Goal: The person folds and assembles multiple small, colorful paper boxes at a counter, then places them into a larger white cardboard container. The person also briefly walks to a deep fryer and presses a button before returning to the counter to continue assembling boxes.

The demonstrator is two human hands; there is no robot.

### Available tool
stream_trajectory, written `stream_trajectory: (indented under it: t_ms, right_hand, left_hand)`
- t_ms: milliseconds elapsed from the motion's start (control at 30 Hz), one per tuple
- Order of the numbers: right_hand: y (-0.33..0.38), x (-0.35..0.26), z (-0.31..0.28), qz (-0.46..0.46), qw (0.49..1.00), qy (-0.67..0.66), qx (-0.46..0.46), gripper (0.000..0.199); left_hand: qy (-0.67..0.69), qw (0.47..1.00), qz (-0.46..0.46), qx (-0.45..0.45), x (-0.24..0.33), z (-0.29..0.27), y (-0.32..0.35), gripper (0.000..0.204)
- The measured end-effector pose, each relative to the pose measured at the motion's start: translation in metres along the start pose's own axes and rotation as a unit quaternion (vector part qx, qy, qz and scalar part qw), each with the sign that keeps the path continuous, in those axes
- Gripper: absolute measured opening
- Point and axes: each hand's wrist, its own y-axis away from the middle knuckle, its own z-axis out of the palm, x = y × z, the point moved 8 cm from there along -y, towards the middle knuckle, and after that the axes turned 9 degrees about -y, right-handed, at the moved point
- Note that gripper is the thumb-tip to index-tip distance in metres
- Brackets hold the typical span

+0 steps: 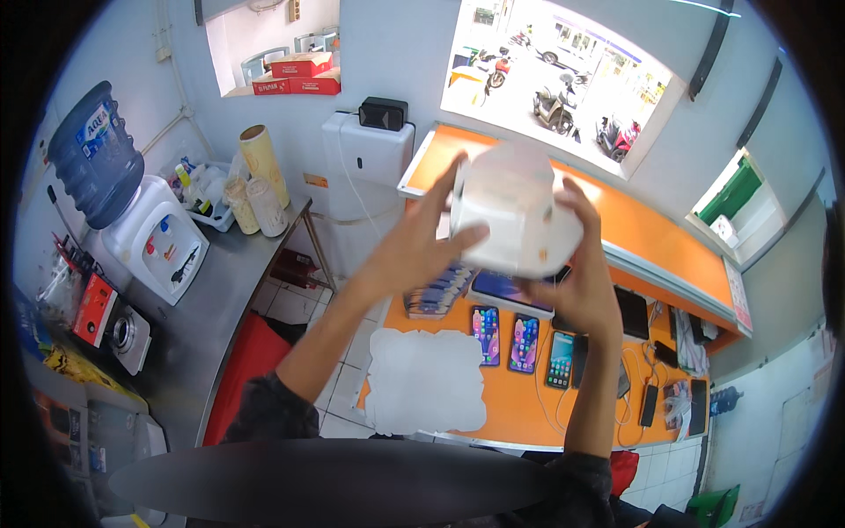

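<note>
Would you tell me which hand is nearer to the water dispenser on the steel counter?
Left. The left hand grips the white box on the side facing the water dispenser; the right hand holds the far side.

You are wearing a dark speckled top, its sleeves pushed up above the elbows, forearms showing bare, left hand [421,242] and right hand [576,282] ungloved, ringless.

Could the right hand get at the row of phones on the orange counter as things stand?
Probably not right away: the right hand and left hand hold a white box above the phones.
</note>
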Motion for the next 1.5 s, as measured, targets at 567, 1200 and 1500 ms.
stream_trajectory:
  t_ms: [567,1200,1500]
  right_hand:
    - [-0.065,0.118,0.037,0.176,0.971,0.083,-0.142,0.058]
    - [-0.112,0.07,0.05,0.11,0.943,0.221,-0.221,0.028]
    - [-0.103,0.144,0.125,0.265,0.775,0.333,-0.468,0.071]
  left_hand:
    - [0.025,0.977,-0.154,-0.148,-0.13,0.027,-0.042,0.08]
    - [0.078,0.986,-0.099,-0.109,-0.172,0.046,-0.015,0.099]
    - [0.088,0.978,-0.132,-0.133,-0.177,0.041,-0.013,0.101]
